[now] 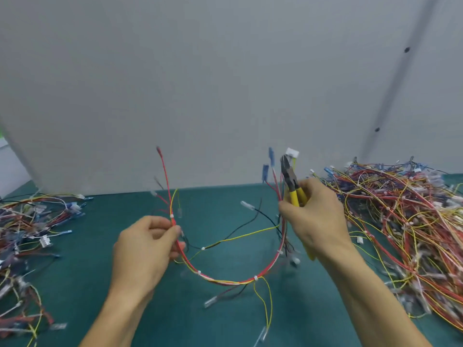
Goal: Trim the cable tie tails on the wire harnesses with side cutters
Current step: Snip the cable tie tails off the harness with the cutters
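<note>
A wire harness of red, yellow and black wires hangs in a U-shaped loop between my hands above the green table. White cable ties sit along the loop. My left hand pinches the left side of the harness between thumb and fingers. My right hand grips the yellow-handled side cutters, jaws pointing up, and holds the right end of the harness together with them. Blue and white connectors stick up beside the cutter jaws.
A large tangled pile of harnesses covers the right of the green table. A smaller pile lies at the left. A grey wall panel stands right behind the table.
</note>
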### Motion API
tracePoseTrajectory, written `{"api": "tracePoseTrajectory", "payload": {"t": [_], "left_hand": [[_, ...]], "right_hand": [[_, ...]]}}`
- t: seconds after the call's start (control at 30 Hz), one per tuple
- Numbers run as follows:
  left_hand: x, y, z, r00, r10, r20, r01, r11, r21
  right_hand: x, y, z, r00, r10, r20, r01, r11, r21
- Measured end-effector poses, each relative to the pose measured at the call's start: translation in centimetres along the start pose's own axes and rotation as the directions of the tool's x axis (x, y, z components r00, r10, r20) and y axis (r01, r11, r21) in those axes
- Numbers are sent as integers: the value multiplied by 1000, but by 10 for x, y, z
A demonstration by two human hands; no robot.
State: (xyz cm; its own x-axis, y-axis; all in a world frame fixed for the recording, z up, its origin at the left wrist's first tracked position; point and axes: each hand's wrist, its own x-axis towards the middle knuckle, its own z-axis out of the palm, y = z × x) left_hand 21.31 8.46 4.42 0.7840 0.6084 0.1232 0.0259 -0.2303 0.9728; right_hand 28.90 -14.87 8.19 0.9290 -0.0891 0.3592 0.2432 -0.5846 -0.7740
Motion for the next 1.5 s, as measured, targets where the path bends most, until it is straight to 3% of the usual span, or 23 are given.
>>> {"api": "tracePoseTrajectory", "payload": {"t": [0.13,0.23,0.33,0.53,0.87,1.0,1.07,1.13,1.2,1.27,1.33,1.4,1.5], "left_hand": [[4,16,4,997,12,82,11,961,-276],[5,20,10,990,-26,142,75,934,-349],[8,18,13,981,-62,184,127,923,-363],[8,17,18,977,-67,204,133,936,-326],[8,13,21,979,-46,201,99,961,-259],[7,8,22,974,-65,218,87,992,-89],[5,8,23,973,-55,224,38,996,77],[3,13,22,983,43,176,-113,904,412],[-3,24,21,957,283,58,-259,754,603],[-16,42,22,843,539,4,-471,733,492],[-34,57,32,740,662,121,-640,638,428],[-44,61,47,691,656,302,-708,532,465],[-48,60,62,753,520,403,-643,454,616]], "right_hand": [[-1,-8,9,995,-1,97,-32,941,337],[-2,-5,18,967,77,243,-200,819,538],[0,-2,27,921,134,366,-347,709,614],[2,2,34,883,173,436,-436,644,628],[4,2,33,894,238,380,-429,702,568],[6,4,31,877,343,337,-480,677,559],[7,4,31,866,381,324,-500,660,561],[7,4,32,858,405,315,-512,638,575],[6,2,33,853,427,301,-517,603,608],[5,-3,33,849,438,297,-515,557,652],[2,-10,33,851,433,297,-507,529,680],[-3,-18,31,860,408,308,-496,520,695],[-11,-28,26,887,328,324,-459,565,685]]}}
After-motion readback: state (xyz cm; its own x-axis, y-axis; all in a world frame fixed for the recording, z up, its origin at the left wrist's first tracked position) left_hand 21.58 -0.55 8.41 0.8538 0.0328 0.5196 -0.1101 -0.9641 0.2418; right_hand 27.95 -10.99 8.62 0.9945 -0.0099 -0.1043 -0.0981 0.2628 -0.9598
